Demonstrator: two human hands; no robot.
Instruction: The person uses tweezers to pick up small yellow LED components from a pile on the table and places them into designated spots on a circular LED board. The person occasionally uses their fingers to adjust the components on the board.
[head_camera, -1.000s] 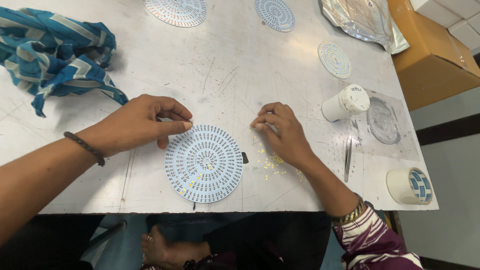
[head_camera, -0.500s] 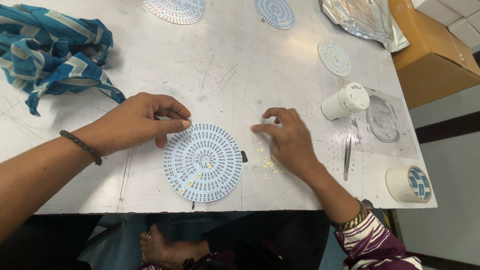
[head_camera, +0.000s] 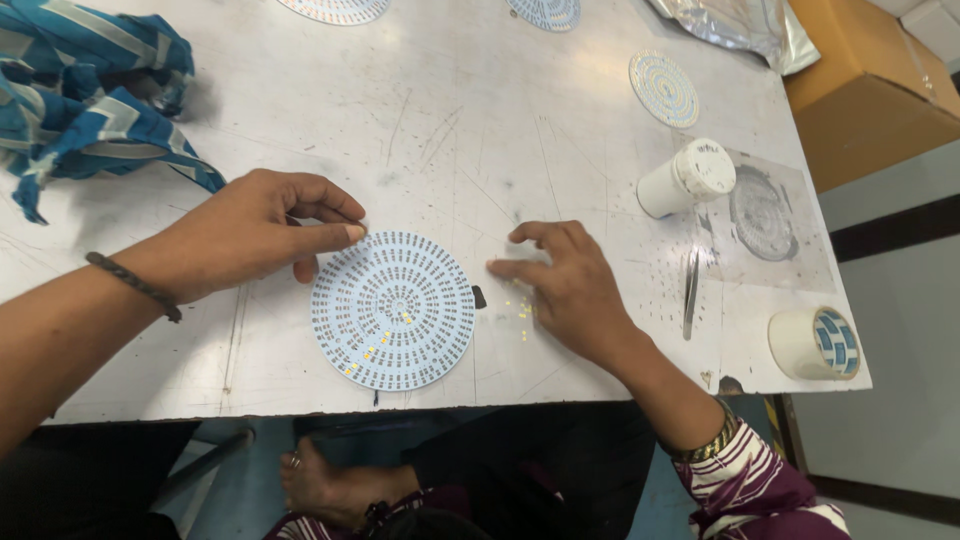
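Two hands work at one round white LED board (head_camera: 393, 310) lying flat near the front edge of the scratched metal table (head_camera: 480, 120). Left hand (head_camera: 250, 232) pinches the board's upper-left rim, thumb and forefinger closed on the edge, other fingers curled; same pinch as half a second ago, so the board stays pinned and has not shifted. Right hand (head_camera: 565, 285) is the change: a second ago its fingertips were bunched over the small yellow chips (head_camera: 520, 308) just right of the board; now the fingers are spread flatter, forefinger stretched toward the board's right rim, palm down on the table. Cannot tell whether a chip sits under the fingertips; nothing visibly gripped. A few yellow chips already sit on the board's lower-left rings, most pads bare, so judged early in populating; the reach toward the rim reads as sliding or carrying a chip across.

Around: tweezers (head_camera: 691, 293) lie untouched right of the right hand, white plastic jar (head_camera: 686, 178) on its side beyond them, tape roll (head_camera: 814, 343) at the table's right corner, another round board (head_camera: 663, 88) farther back, blue patterned cloth (head_camera: 90, 90) at far left, cardboard box (head_camera: 865, 90) off the table's right side.
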